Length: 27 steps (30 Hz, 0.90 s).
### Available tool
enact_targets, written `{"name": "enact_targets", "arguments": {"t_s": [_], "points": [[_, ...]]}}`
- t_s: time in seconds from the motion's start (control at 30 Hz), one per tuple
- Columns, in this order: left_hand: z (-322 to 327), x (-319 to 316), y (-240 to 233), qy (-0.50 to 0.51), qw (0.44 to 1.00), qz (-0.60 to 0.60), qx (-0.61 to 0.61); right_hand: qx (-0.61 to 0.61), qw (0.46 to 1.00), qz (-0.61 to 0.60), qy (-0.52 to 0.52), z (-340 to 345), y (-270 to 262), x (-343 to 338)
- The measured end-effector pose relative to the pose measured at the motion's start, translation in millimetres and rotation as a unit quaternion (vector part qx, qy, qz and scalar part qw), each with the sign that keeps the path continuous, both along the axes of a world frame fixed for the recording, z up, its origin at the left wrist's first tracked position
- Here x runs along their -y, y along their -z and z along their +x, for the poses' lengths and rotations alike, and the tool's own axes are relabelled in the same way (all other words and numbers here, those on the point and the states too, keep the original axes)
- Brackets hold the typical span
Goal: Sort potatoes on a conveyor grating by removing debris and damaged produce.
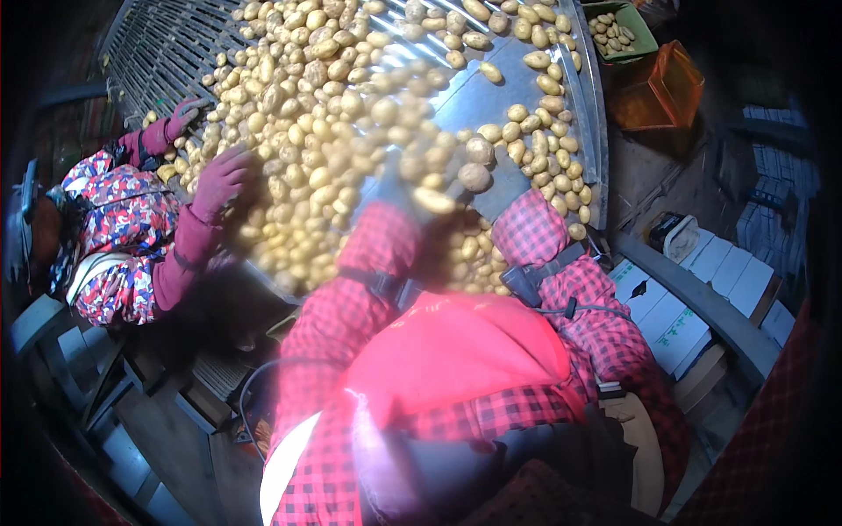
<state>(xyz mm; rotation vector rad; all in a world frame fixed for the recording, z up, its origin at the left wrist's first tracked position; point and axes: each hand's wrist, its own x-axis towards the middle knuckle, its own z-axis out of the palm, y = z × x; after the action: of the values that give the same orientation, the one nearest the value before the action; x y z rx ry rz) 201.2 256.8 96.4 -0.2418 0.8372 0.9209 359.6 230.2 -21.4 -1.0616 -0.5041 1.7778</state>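
A wide heap of potatoes covers the metal sorting table before me. Both my hands wear grey-blue gloves and reach into the heap. My left hand is blurred among potatoes, its fingers partly hidden, so its grip is unclear. Beside it, towards my right hand, is a long pale potato. My right hand holds two rounder, brownish potatoes, an upper potato and a lower potato, between thumb and palm. More potatoes lie below my wrists, near my red apron.
At the left, a co-worker's gloved hand and other gloved hand are at the heap. A slatted metal grate adjoins it. Rightward are a green crate of potatoes, an orange container and stacked white cartons behind a curved bar.
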Motion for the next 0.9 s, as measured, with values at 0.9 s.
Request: {"name": "enact_targets", "arguments": {"t_s": [0.9], "points": [[-54.3, 35.7, 8.2, -0.044, 0.999, 0.018, -0.004, 0.44, 0.842, 0.295, -0.102, -22.1, -106.1, 42.5]]}}
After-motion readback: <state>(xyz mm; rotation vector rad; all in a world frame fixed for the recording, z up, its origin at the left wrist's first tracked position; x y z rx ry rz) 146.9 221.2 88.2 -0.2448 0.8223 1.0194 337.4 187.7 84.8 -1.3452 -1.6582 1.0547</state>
